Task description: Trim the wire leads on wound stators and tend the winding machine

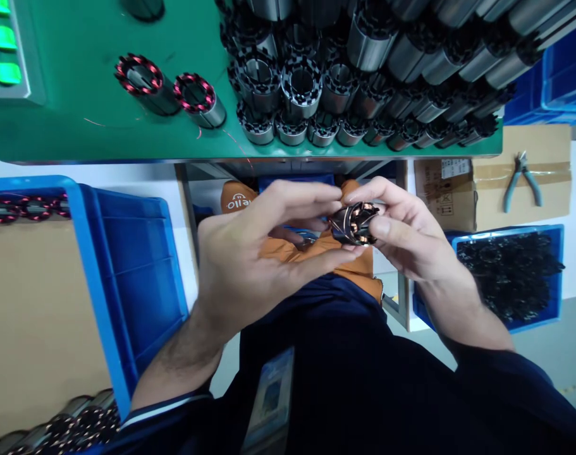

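A small black stator with copper wire [354,224] is held between both hands in front of the lap. My right hand [408,237] grips its right side, the thumb on the wound end. My left hand [269,243] reaches round the other side, thumb below and fingers above, with fingertips at the stator. Above the hands, two stators with pink-red windings [148,83] [200,100] stand on the green table [93,136], left of many bare metal stators [301,85] in rows.
Blue-handled pliers [522,181] lie on a cardboard box [489,208] at the right, above a blue bin of black parts [510,278]. A blue crate [131,272] with wound stators and cardboard stands left. Loose wire lies near the table's front edge.
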{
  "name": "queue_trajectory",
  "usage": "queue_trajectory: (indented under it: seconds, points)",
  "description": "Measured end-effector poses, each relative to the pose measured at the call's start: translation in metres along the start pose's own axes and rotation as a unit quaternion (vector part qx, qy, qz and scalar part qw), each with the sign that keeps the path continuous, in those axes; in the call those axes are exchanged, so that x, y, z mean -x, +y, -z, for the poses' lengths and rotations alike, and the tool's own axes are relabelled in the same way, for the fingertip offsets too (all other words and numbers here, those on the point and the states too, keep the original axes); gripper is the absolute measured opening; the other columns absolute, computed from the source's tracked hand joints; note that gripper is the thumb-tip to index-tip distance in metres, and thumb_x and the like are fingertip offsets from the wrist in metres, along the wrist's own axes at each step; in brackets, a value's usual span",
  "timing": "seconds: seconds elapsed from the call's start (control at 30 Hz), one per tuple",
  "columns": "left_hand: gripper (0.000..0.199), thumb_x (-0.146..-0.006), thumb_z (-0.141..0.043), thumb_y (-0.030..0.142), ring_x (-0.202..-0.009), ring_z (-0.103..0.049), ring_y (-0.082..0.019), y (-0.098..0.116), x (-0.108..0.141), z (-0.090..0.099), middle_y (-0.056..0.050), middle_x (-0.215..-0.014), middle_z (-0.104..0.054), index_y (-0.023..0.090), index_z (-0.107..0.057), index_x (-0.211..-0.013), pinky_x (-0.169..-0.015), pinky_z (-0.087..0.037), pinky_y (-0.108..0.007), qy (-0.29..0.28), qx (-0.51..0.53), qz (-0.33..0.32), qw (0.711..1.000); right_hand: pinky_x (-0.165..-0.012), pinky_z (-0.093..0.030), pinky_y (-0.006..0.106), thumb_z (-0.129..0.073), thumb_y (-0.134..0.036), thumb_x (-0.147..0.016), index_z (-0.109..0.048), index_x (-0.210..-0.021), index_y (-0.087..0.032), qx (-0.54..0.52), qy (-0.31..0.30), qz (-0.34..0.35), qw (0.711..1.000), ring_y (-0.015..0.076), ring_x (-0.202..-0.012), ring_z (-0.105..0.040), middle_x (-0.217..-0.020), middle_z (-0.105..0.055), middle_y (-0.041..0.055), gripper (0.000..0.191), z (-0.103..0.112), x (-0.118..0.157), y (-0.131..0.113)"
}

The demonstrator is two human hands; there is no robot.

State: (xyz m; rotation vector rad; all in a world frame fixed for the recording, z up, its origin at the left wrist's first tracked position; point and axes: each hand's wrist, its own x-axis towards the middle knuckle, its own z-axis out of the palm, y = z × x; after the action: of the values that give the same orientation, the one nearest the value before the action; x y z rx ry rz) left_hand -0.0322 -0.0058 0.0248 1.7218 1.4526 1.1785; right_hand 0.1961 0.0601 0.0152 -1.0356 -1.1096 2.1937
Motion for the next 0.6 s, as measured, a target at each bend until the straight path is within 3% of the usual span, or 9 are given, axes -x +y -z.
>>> queue_trajectory:
  seconds: [0.13,0.23,0.33,0.43,0.5,0.6]
  points:
    - [0.017,-0.103,-0.086,0.027,-0.096,-0.086,-0.019,-0.005,0.001,0.007,0.007,-0.113,-0.087,0.038,-0.083,-0.117,-0.087,-0.075,-0.034,0.005,-0.007,-0.047,0.999,-0.070,-0.066,0.023,-0.092,-0.056,-0.089,-0.072,-0.129,-0.021,-0.006,0.006,-0.029,1.000,0.0155,-0.083,-0.078,-0.104,-0.079,0.0048,0.057,-0.003,0.000,-0.006]
    - [0.016,-0.108,-0.079,0.023,-0.104,-0.086,-0.017,-0.010,0.005,0.009,0.007,-0.117,-0.087,0.036,-0.084,-0.114,-0.093,-0.072,-0.032,-0.034,-0.044,-0.067,0.996,-0.072,-0.066,0.022,-0.093,-0.054,-0.089,-0.072,-0.131,-0.021,-0.007,0.025,-0.027,0.999,0.0142,-0.083,-0.079,-0.105,-0.080,0.0043,0.058,-0.003,-0.001,-0.007]
    - [0.014,-0.107,-0.078,0.021,-0.104,-0.085,-0.017,-0.026,0.014,0.004,0.007,-0.115,-0.087,0.033,-0.082,-0.113,-0.093,-0.069,-0.031,-0.079,-0.075,-0.090,0.990,-0.076,-0.068,0.023,-0.094,-0.053,-0.089,-0.072,-0.135,-0.024,0.003,0.067,0.003,0.998,0.0155,-0.087,-0.081,-0.110,-0.081,0.0040,0.059,0.000,0.000,-0.008]
    - [0.008,-0.108,-0.076,0.022,-0.099,-0.084,-0.018,-0.048,0.024,-0.005,0.003,-0.108,-0.087,0.027,-0.082,-0.108,-0.087,-0.066,-0.031,-0.131,-0.101,-0.044,0.985,-0.079,-0.071,0.026,-0.095,-0.048,-0.089,-0.076,-0.132,-0.026,0.019,0.090,0.063,0.994,0.0185,-0.094,-0.083,-0.114,-0.083,0.0038,0.052,0.003,0.003,-0.008]
    - [0.006,-0.107,-0.079,0.026,-0.094,-0.083,-0.018,-0.054,0.026,-0.010,0.002,-0.103,-0.086,0.025,-0.083,-0.104,-0.084,-0.066,-0.032,-0.094,-0.059,0.026,0.994,-0.084,-0.073,0.030,-0.096,-0.041,-0.087,-0.079,-0.128,-0.029,0.035,0.094,0.108,0.989,0.0211,-0.098,-0.083,-0.114,-0.084,0.0037,0.046,0.001,0.004,-0.006]
    - [0.012,-0.098,-0.092,0.034,-0.099,-0.082,-0.019,-0.040,0.018,-0.010,0.001,-0.108,-0.086,0.029,-0.086,-0.107,-0.084,-0.068,-0.035,0.032,0.066,0.073,0.995,-0.095,-0.074,0.037,-0.100,-0.040,-0.082,-0.081,-0.125,-0.033,0.061,0.111,0.154,0.980,0.0259,-0.107,-0.083,-0.114,-0.084,0.0036,0.048,-0.007,0.003,0.001]
